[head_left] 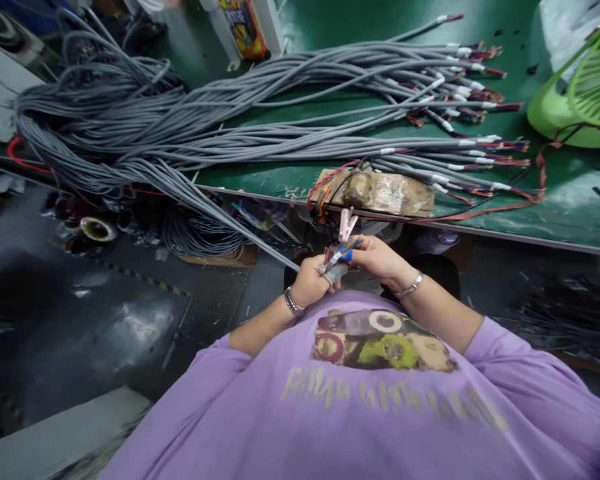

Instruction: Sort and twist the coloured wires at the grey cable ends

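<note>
In front of my chest, my left hand (313,280) is closed around the end of several grey cables (275,252) that run down to it from the bench. Thin coloured wires stick out of the cable end beyond its fingers. My right hand (380,259) pinches at these wires (353,245) from the other side, its fingertips close to the left ones. A bright blue piece (347,255) shows at its fingertips; I cannot tell what it is. Just past the hands, a pink clip (347,225) like a clothespin stands near the bench edge.
A thick bundle of grey cables (190,113) lies across the green bench (260,179), with stripped, white-banded ends at the right. A worn wooden block (380,191) sits at the front edge. A green fan (580,100) stands at the right. Coiled cable (205,233) lies below the bench.
</note>
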A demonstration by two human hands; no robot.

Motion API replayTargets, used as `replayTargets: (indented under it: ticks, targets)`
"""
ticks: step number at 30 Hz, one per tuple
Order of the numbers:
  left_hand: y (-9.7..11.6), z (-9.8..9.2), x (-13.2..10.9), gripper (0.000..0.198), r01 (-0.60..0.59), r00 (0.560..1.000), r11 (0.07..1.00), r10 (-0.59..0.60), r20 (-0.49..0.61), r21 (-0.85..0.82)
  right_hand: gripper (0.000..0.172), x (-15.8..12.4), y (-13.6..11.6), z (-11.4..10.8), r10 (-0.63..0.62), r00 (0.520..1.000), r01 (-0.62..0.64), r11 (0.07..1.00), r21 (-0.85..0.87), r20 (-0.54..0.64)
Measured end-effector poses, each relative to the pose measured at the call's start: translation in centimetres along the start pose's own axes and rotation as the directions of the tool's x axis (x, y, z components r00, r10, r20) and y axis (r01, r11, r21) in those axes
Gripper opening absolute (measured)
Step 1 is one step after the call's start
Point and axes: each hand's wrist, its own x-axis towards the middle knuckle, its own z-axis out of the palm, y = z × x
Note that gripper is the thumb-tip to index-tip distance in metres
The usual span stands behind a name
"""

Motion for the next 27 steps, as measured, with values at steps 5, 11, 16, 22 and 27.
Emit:
replayTargets:
  ticks: [5,11,16,22,27]
  targets:
    - [-0.7,0.1,0.0,0.041,-0.087,0.964,0.989,0.054,-0.261,-0.116,0.031,-0.3,0.2,-1.4,0.108,0.994,-0.110,0.985,0.130,0.022]
    - [-1.5,0.2,0.2,0.045,-0.106,0.935,0.981,0.042,-0.351,-0.164,0.037,-0.8,1.5,0.1,-0.026,1.000,0.025,0.996,0.088,0.010]
    - [-1.3,-0.4,0.1,0.044,-0.078,0.984,0.984,0.051,-0.169,-0.158,0.034,-0.8,1.8,1.9,-0.109,0.984,0.120,0.990,0.075,-0.138]
    - [-1.0,-0.6,-0.5,0.038,-0.039,0.998,0.990,0.033,-0.044,-0.135,0.035,-1.0,0.5,2.5,-0.066,0.989,0.068,0.998,0.012,-0.134]
    - [-1.9,0.0,-0.5,0.035,-0.144,0.957,0.955,0.068,-0.282,-0.259,0.035,-0.6,0.2,2.7,-0.091,0.978,0.091,0.996,-0.012,-0.188]
